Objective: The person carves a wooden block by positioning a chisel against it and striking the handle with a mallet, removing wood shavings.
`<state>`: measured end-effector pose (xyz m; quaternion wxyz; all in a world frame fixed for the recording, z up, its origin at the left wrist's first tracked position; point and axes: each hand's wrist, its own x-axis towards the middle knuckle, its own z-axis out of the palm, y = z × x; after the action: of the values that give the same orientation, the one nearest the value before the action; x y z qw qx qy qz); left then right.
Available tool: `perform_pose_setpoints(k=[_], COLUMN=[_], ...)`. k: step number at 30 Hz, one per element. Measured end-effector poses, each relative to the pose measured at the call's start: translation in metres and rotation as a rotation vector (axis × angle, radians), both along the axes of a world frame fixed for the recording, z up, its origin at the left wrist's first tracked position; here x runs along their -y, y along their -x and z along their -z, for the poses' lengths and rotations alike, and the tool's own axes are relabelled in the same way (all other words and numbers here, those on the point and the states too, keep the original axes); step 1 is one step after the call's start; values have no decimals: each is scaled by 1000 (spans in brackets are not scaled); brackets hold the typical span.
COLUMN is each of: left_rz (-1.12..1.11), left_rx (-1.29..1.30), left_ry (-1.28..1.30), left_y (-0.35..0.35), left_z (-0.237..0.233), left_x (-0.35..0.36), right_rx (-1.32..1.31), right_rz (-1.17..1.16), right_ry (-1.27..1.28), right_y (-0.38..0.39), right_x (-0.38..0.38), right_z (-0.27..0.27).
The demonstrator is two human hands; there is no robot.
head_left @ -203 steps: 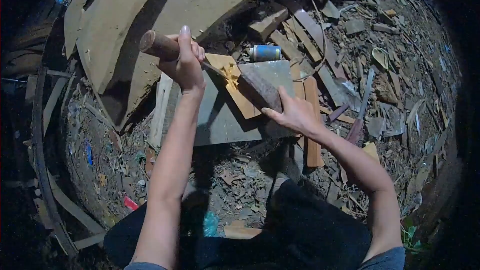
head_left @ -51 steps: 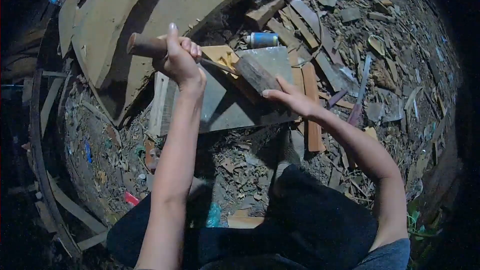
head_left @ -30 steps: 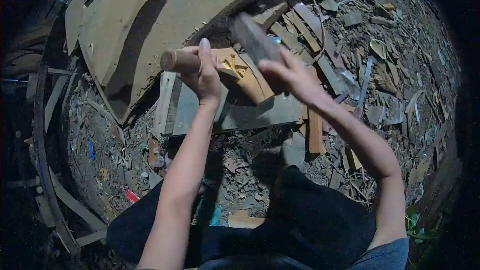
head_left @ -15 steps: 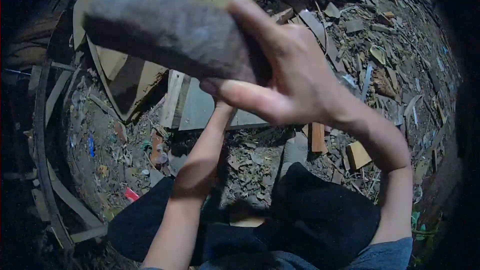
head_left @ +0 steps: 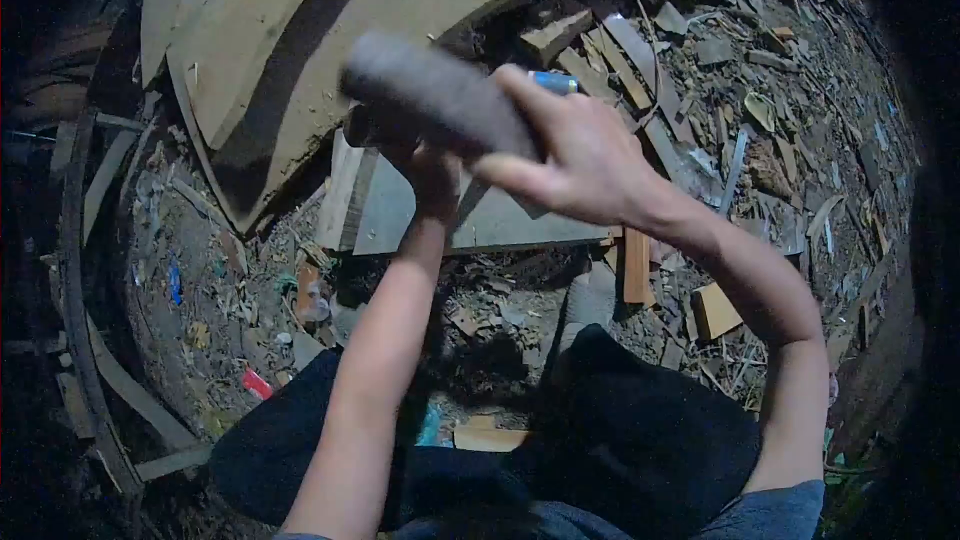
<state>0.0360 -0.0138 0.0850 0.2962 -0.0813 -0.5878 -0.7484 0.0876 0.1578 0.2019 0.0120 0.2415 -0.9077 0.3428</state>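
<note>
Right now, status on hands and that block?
Right hand grips grey block, held high, blurred. Left hand beneath it, grip hidden. Grey board below.

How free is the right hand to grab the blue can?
Probably not: the right hand grips the raised wooden block, so its fingers are full, though the blue can lies just beyond it.

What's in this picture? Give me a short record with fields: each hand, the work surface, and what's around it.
right hand: grips a grey block, blurred, up in the air
left hand: partly hidden behind the block; grip cannot be told
slab: flat grey piece lying below both hands
blue can: just beyond the right hand
boards: large curved wooden pieces, beyond the slab
ground: strewn with wood scraps
</note>
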Motion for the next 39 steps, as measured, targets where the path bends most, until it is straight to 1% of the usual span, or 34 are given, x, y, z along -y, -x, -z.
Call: perform_pose_setpoints(k=[1, 2, 3, 4, 5, 7, 8, 9, 10, 11, 12, 13, 15, 17, 18, 19, 21, 22, 23, 24, 25, 26, 27, 28, 29, 31, 34, 36, 39], left_rz=[-5, -179, -347, -30, -21, -89, -54, -61, -64, -66, -74, -34, -127, -280, -245, -244, -167, -60, -64, -61, -56, -57, -43, -30, -28, -7, -19, -31, -38], left_rx=[86, 140, 188, 166, 167, 158, 149, 160, 219, 273, 332, 402, 477, 543, 560, 565, 463, 385, 387, 354, 318, 315, 263, 212, 211, 262, 230, 224, 208], left_ry=[-88, 130, 352, -129, -130, -72, -90, -89, -198, -307, -360, -435, -590, -701, -779, -780, -634, -587, -587, -516, -443, -440, -379, -319, -316, -325, -315, -306, -279], left_y=[-1, 0, 1, -6, -4, -3, -1, 3, 9, 15, 21, 27, 40, 45, 45, 47, 44, 40, 39, 39, 38, 36, 33, 30, 29, 31, 29, 26, 24], left_z=[-6, -4, -15, -21, -24, -22, -24, -24, -26, -26, -27, -25, -10, 3, 8, 15, -2, -12, -26, -38, -48, -57, -63, -65, -64, -57, -48, -47, -47], left_x=[-3, -2, -3, -16, -18, -19, -18, -16, -12, -8, 3, 16, 42, 55, 62, 64, 55, 49, 38, 26, 16, 6, -4, -11, -15, -21, -25, -29, -30], right_rx=[109, 222, 219, 343, 472, 345, 345, 356, 379, 397, 398, 400, 470, 480, 489, 494, 618, 624, 571, 516, 515, 546, 577, 576, 592, 605, 594, 665, 657], right_rz=[67, 157, 154, 203, 256, 287, 280, 274, 274, 275, 264, 262, 270, 283, 293, 296, 315, 314, 306, 296, 292, 288, 287, 288, 275, 265, 262, 248, 266], right_ry=[183, 195, 194, 208, 220, 43, -39, -40, -94, -148, -213, -212, -160, -136, -114, -117, -4, -7, 55, 120, 123, 142, 160, 163, 193, 225, 192, 123, 107], right_y=[3, 7, 9, 10, 9, -3, -11, -18, -24, -27, -28, -26, -24, -24, -25, -24, -21, -21, -22, -21, -21, -20, -20, -20, -20, -20, -21, -19, -20], right_x=[-5, -11, -17, -24, -32, -43, -46, -47, -49, -49, -49, -48, -50, -50, -50, -52, -54, -56, -58, -59, -59, -59, -60, -60, -60, -59, -60, -61, -60], right_z=[10, 19, 30, 45, 63, 113, 124, 134, 143, 148, 138, 138, 138, 137, 137, 139, 146, 154, 165, 170, 170, 169, 168, 167, 165, 160, 153, 154, 155])
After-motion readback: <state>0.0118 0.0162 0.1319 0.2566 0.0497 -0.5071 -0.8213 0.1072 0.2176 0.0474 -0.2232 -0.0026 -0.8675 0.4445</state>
